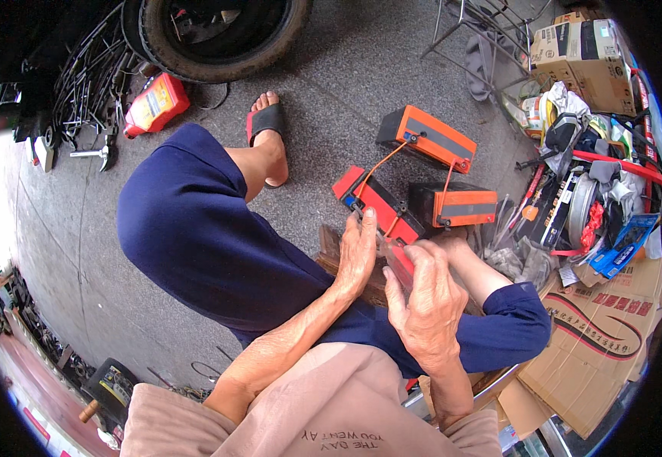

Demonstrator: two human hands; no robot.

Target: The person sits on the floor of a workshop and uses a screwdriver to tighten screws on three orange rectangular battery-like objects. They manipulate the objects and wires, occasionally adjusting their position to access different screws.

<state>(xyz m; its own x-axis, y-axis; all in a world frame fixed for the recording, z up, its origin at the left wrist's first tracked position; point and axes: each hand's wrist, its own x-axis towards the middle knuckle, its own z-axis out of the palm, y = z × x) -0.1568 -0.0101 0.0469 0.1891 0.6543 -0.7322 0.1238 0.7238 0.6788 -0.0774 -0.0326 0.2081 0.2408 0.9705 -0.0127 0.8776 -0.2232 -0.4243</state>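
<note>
Three batteries are grouped on the floor before me, joined by orange wires: a red-topped battery (373, 199) nearest my hands, an orange-and-black battery (430, 137) behind it, and another orange-and-black battery (456, 206) to the right. My left hand (357, 255) has its thumb and fingers pinched at the near battery's left terminal; what lies between them is mostly hidden. My right hand (431, 301) grips a screwdriver with a see-through red handle (400, 264), slightly blurred. Its shaft is hard to make out near my left fingers.
A tyre (224, 68) lies at the far left, near a red bottle (157, 105) and a hammer (102, 152). Piled tools and a reel (581, 202) crowd the right, beside a cardboard box (586, 65). Flattened cardboard (582, 365) lies at my right. My knees flank the work.
</note>
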